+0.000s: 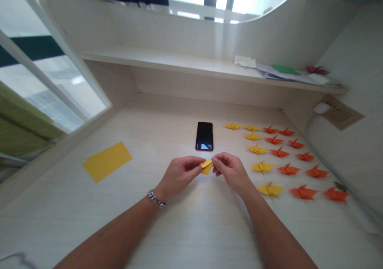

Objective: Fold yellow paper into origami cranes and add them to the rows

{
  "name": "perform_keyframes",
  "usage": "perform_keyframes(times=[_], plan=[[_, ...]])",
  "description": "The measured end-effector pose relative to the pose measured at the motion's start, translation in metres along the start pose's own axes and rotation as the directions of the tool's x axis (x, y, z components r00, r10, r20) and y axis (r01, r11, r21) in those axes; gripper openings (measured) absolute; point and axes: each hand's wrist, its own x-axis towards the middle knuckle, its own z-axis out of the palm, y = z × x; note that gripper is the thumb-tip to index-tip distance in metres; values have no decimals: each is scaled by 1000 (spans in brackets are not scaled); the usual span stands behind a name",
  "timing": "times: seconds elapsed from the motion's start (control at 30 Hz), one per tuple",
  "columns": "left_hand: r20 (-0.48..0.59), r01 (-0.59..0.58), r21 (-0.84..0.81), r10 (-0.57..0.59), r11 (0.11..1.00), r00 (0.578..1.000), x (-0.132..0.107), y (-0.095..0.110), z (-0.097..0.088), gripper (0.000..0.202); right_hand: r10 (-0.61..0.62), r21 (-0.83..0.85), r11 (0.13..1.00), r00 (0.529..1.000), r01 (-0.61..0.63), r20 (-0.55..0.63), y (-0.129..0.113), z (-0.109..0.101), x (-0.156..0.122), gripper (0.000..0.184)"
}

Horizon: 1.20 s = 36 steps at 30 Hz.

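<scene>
A small folded piece of yellow paper (207, 167) is in the middle of the worktop (155, 131), between its left and right edges. The left hand (182, 174) has its thumb and fingers pinched on one side of the paper. The right hand (232, 171) pinches the other side, near the top. I can't tell if the paper touches the worktop.

A black phone (204, 135) lies past the hands, toward the back edge. Flat yellow sheets (107, 162) lie near the left edge. Yellow paper birds (262, 167) and orange paper birds (289, 169) stand in rows toward the right edge.

This looks like folding, and the piece is tiny, so slow and soft seems best. One hand should keep the paper still — the other can bend it. It helps to match the sides before pressing, then rub the fold flat with a nail. Squeezing too hard could crush the thin tips — light fingers are good here.
</scene>
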Motion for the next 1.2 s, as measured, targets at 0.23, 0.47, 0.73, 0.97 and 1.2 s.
perform_keyframes(times=[0.23,0.47,0.73,0.97,1.2], plan=[[-175,74,-39,-79,997,981,1,-1,6,22,-61,-211,977,985,25,-162,5,31,-5,78],[-194,116,-227,-162,967,968,4,-8,10,23,-157,-167,978,965,124,-208,8,33,-6,44],[-68,227,-482,-294,846,953,6,-10,9,22,143,304,947,982,-99,-126,6,30,1,26],[89,301,-519,-300,800,950,3,-8,8,20,151,298,949,976,-98,-158,9,28,2,26],[119,290,-560,-271,776,955,3,-6,8,20,123,370,926,987,-76,-105,7,28,-1,24]])
